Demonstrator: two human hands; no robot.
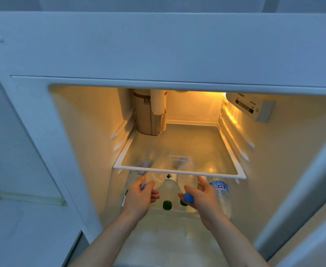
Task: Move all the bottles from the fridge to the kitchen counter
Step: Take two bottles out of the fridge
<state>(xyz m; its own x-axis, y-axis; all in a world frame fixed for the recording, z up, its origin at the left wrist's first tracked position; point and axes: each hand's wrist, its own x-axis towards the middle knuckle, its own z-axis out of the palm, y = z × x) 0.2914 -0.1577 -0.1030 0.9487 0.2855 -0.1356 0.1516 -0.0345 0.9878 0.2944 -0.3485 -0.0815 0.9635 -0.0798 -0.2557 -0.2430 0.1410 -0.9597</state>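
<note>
Head view, looking down into an open fridge (77,151), interior light on at the far right.

Left hand (139,197): fingers curled round the neck end of a clear bottle with a blue cap (154,180), which lies on its side under the glass shelf (179,172). Cap sits between thumb and fingers.

Right hand (202,195): fingers and thumb curled round a second blue-capped bottle (187,185), cap poking out at the near end of the grip. This bottle also lies under the glass shelf, just right of the first.

Between the two hands: a green-capped bottle (168,191) on its side, cap toward the near edge. A second green cap shows just beside the right hand; its bottle is mostly hidden.

Right of the right hand: a clear bottle with a blue label (222,195), lying on its side, touching or nearly touching the wrist; cannot tell which.

Glass shelf carries a tan zipped pouch (148,114), upright at the far left corner. Control panel (249,106) on the far right wall.
</note>
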